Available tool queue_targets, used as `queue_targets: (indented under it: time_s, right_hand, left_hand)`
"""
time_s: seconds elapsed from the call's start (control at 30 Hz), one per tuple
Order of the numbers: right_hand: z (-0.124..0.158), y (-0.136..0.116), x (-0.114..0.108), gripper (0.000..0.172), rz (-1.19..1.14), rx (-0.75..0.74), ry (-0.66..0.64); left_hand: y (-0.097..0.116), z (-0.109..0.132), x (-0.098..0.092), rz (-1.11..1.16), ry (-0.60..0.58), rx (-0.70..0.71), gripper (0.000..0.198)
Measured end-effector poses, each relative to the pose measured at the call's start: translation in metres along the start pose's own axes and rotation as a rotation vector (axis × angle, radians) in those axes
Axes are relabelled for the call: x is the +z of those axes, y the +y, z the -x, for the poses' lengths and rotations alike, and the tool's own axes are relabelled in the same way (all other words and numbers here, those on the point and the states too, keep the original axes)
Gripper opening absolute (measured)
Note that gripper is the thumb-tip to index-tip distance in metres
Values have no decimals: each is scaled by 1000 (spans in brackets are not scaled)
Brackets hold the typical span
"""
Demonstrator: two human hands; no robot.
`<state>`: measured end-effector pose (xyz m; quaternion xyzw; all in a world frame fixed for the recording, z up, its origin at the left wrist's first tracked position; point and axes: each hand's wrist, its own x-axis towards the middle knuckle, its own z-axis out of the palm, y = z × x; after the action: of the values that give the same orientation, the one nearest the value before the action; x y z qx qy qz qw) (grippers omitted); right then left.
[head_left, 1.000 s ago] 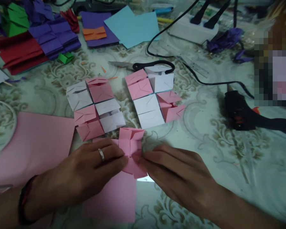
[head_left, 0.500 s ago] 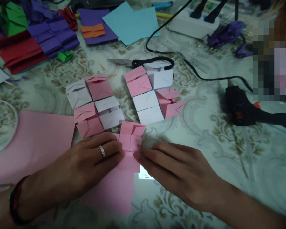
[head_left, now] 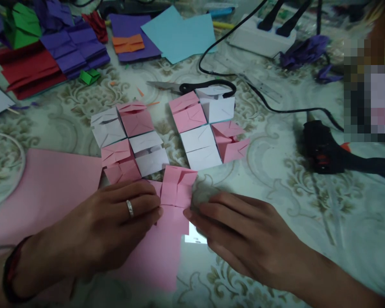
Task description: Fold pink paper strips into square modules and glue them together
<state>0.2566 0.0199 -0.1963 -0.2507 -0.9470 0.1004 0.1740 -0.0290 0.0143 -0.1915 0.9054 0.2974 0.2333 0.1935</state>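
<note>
Both hands have drawn slightly apart since a second ago, and the lower part of the small folded pink paper piece [head_left: 176,188], skewed then, now lies straighter; the piece is on the near part of the desk [head_left: 356,222] with its pale floral covering, between the two hands, its lower part overlapping a plain pink paper sheet [head_left: 160,265]; the left hand [head_left: 105,226], wearing a silver ring [head_left: 130,208], has its fingers held together with the tips at the piece's left edge; the right hand [head_left: 250,235] is half curled, its thumb tip at the right edge; whether either one pinches the paper I cannot tell

Just beyond are two pink-and-white blocks of four folded paper squares, the left block [head_left: 141,141] and the right block [head_left: 199,145]; black-handled scissors [head_left: 188,88] lie at the far end of the right one, their handle overlapping a white square; a large pink paper sheet [head_left: 48,192] is to the left, partly under the left arm; a black glue gun [head_left: 321,145] lies well off to the right; farther back are light-blue paper [head_left: 186,38], folded red paper [head_left: 27,68] and a white power strip [head_left: 259,40]
</note>
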Motion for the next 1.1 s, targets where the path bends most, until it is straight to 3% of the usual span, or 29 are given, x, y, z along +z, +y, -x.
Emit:
queue_targets:
  time_s: [0.17, 0.3, 0.43, 0.53, 0.63, 0.7, 0.83, 0.97, 1.1]
  right_hand:
    - [-2, 1, 5, 20, -93, 55, 49]
    - [-5, 0, 8, 14, -263, 153, 107]
    - [-13, -5, -2, 17, -501, 462, 129]
    - [-21, -11, -15, 34, -788, 734, 5]
    - [-27, -18, -19, 44, -1224, 832, -94]
    - [-29, -23, -17, 42, -1393, 875, -83]
    - [-34, -35, -12, 39, -1423, 952, 31]
    - [-36, -41, -11, 42, -1376, 983, 176]
    - [-35, -45, -7, 38, -1313, 1001, 243]
  left_hand:
    - [-3, -4, 5, 68, -57, -99, 28]
    - [-2, -7, 11, 18, 11, -19, 23]
    - [3, -7, 10, 19, 150, 32, 21]
    - [14, -6, 2, 56, 217, 26, 20]
    - [25, -2, -2, 123, 236, -91, 15]
    - [28, -1, -3, 127, 246, -139, 16]
    - [27, -3, -8, 164, 284, -100, 30]
    - [33, -13, -18, 723, 221, -360, 22]
    - [41, -18, -11, 705, 179, -489, 9]
